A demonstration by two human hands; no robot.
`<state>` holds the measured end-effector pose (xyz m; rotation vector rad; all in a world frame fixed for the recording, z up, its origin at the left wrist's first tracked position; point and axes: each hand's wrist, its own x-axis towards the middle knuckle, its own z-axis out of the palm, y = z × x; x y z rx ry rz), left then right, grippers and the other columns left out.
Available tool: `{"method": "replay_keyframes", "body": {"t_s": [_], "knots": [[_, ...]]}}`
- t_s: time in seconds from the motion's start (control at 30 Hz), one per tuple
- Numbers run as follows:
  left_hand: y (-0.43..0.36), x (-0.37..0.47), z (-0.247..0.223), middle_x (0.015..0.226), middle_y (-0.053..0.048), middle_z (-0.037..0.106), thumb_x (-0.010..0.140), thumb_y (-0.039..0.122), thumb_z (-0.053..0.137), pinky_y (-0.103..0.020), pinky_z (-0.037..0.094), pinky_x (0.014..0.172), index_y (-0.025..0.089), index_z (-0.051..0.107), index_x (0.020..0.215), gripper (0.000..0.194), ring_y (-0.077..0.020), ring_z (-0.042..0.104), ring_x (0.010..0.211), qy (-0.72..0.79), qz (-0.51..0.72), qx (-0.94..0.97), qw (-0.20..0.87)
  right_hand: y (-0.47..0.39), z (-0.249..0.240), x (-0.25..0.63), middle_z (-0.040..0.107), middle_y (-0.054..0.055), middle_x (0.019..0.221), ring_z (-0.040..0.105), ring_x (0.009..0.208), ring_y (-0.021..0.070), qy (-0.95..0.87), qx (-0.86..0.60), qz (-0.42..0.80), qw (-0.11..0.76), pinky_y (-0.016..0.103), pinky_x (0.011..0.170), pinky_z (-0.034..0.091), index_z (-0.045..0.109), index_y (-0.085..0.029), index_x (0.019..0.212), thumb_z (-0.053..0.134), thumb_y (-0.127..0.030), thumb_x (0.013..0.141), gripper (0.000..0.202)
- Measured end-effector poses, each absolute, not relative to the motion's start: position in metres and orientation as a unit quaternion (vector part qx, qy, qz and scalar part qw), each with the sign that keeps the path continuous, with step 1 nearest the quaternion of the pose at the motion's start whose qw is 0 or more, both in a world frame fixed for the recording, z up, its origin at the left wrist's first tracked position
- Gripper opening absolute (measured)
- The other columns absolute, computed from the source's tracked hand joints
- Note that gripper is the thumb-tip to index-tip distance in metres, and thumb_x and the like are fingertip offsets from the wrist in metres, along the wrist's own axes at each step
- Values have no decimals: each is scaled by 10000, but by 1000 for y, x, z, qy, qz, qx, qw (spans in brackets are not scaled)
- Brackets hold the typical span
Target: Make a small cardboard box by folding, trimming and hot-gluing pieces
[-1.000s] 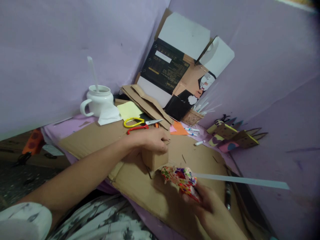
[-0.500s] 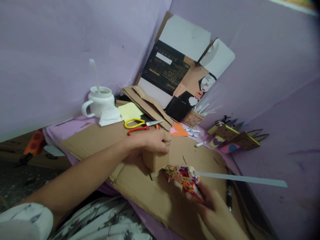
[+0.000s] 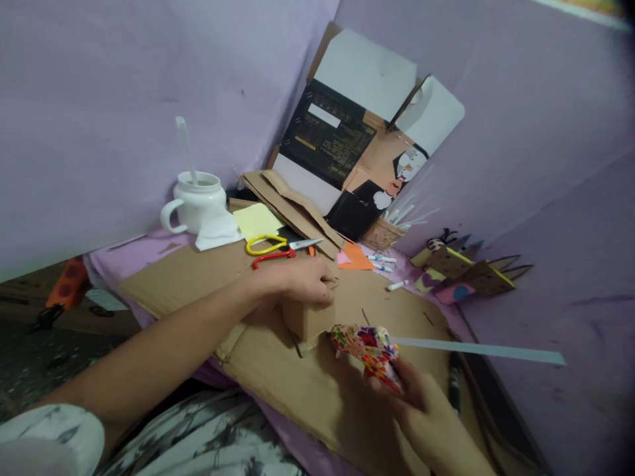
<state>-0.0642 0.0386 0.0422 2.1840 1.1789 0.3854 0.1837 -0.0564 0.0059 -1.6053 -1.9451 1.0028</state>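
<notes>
My left hand (image 3: 310, 279) is closed over the top of a small cardboard box (image 3: 310, 322), its fingers bent round the upper edge. The box stands on a large cardboard sheet (image 3: 278, 377). In my right hand (image 3: 417, 396) is a glue gun (image 3: 364, 347) with a bright flowered pattern, gripped by its handle. A long translucent glue stick (image 3: 481, 348) sticks out of the gun's back end. The gun's tip points left, close to the lower right edge of the box; whether they touch I cannot tell.
Scissors (image 3: 278, 246) with yellow and red handles lie behind my left hand. A white mug (image 3: 198, 201), yellow paper (image 3: 256, 220) and cardboard pieces (image 3: 292, 205) sit farther back. An opened carton (image 3: 342, 132) leans on the wall. Markers (image 3: 381, 263) and cardboard holders (image 3: 466, 268) are at the right.
The glue gun in my right hand has shifted very slightly, its glue stick's far end a little higher and further left. My left hand stays on the box.
</notes>
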Motion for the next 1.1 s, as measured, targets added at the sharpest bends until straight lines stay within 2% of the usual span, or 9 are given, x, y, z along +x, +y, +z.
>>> {"method": "replay_keyframes", "body": {"t_s": [0.17, 0.37, 0.63, 0.87, 1.1], "knots": [[39, -63, 41, 551, 30, 521, 605, 267, 553, -258, 309, 494, 169, 696, 899, 342, -139, 450, 526, 452, 149, 824, 308, -54, 7, 184, 730, 95, 921, 654, 822, 277, -702, -580, 362, 197, 321, 705, 494, 638, -130, 1099, 581, -342, 763, 401], [39, -63, 41, 557, 24, 533, 612, 265, 556, -262, 317, 507, 170, 696, 875, 313, -140, 447, 527, 452, 150, 822, 311, -52, 7, 184, 723, 78, 834, 647, 770, 264, -699, -586, 359, 198, 304, 663, 490, 664, -137, 1025, 597, -308, 742, 337], [41, -63, 39, 612, 10, 575, 601, 264, 557, -265, 332, 518, 171, 696, 872, 318, -157, 479, 566, 451, 152, 823, 312, -55, 10, 184, 706, 77, 835, 644, 827, 278, -703, -575, 370, 195, 317, 710, 495, 634, -125, 1092, 580, -286, 753, 379], [40, -64, 40, 593, 14, 560, 608, 257, 545, -265, 323, 505, 171, 695, 902, 341, -151, 469, 545, 451, 151, 823, 311, -55, 8, 184, 724, 110, 901, 655, 863, 291, -686, -577, 379, 231, 337, 745, 507, 648, -113, 1059, 606, -314, 745, 375], [39, -63, 41, 565, 27, 528, 613, 265, 555, -255, 312, 496, 178, 685, 839, 275, -136, 448, 529, 452, 150, 823, 310, -57, 11, 184, 733, 113, 913, 669, 867, 289, -679, -560, 406, 246, 341, 750, 530, 662, -128, 1043, 633, -303, 749, 344]]}}
